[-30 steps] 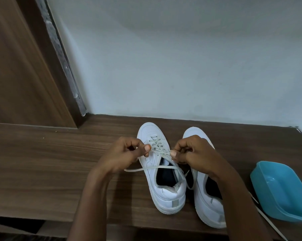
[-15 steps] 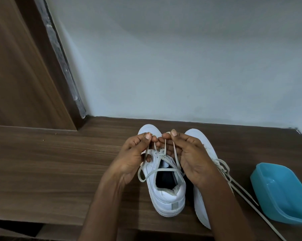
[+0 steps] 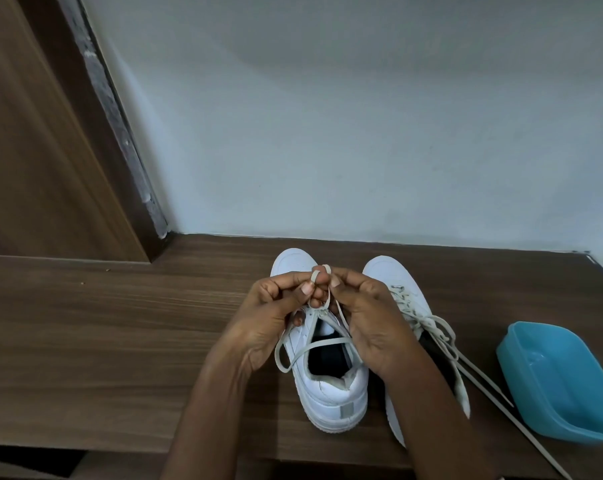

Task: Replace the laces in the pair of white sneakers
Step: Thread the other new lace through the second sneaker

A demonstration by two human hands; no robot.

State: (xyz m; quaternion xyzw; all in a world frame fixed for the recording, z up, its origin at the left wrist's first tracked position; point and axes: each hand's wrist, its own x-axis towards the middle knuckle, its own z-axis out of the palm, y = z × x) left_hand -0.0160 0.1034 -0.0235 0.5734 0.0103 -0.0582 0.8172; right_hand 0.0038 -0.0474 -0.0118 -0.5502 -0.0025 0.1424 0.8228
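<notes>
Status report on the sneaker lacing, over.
Left hand, right hand both pinch lace loop over left sneaker. Right sneaker laced, ends loose. Nothing in the way.

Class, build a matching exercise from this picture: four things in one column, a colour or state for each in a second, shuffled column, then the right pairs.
Column one:
1 sneaker under the hands
2 second sneaker
3 tub
4 table

Column two:
a blue
b brown wood grain
c lace pinched by left hand and right hand
d loose lace ends trailing away

Pairs: 1-c, 2-d, 3-a, 4-b
</notes>
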